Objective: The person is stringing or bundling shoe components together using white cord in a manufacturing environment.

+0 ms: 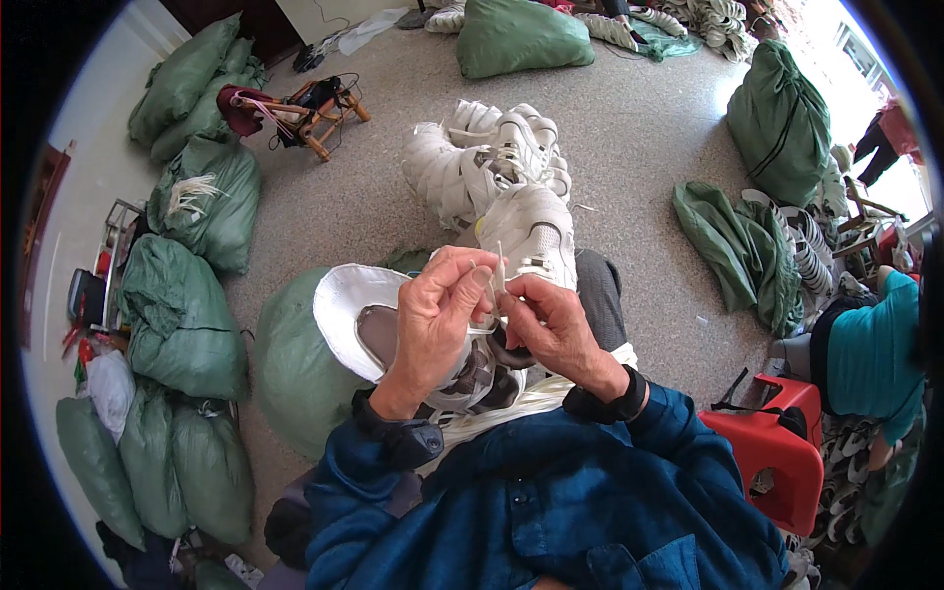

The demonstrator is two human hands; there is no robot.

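Note:
Close together above my lap, both hands are closed in a pinch. My left hand [441, 300] and my right hand [559, 326] grip a thin white shoelace [500, 264], its tip pointing up between them. Under my hands lies a white and grey shoe upper [340, 307], partly covered by my left hand and wrist. A bundle of loose white laces [546, 395] rests across my lap. Just beyond my hands a white upper [536, 221] ends a curved row of nested shoe uppers [442, 177].
Green sacks [185, 315] line the left side, and another sack [305, 364] stands by my left leg. A small wooden stool [320, 118] is at far left. To the right are a red plastic stool [777, 447], a person in teal [870, 344], and a crumpled green sack [742, 251].

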